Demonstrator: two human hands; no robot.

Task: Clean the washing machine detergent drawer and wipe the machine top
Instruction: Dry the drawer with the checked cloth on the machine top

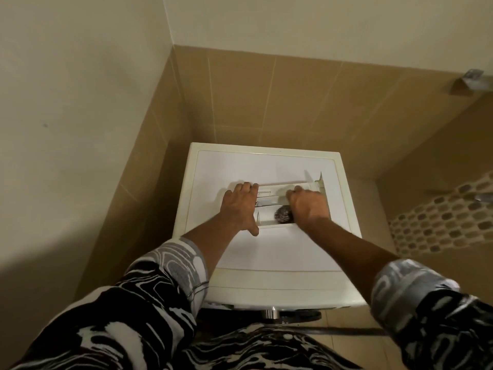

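Head view: the detergent drawer [269, 200] lies out of the machine, flat on the washing machine top [266, 252], and stretches from one hand to the other. Its open compartments show in the gap between them.

The left hand [238, 206] rests flat on the drawer's left end. Its fingers lie close together and reach over the far edge, and the thumb is splayed back towards the person along the near corner.

The right hand [306, 206] covers the drawer's right half, knuckles up, with its fingers curled down into a far compartment. A dark metallic scourer [283, 214] sits in the near compartment, touching the inner side of this hand, just beside the thumb base. The palm hides whether the hand actually grips it.

Behind the right hand, the drawer's far right end sticks up a little. Both forearms reach in from patterned black-and-white sleeves [170, 265] below the hands. Beige wall tiles [266, 89] rise beyond them.
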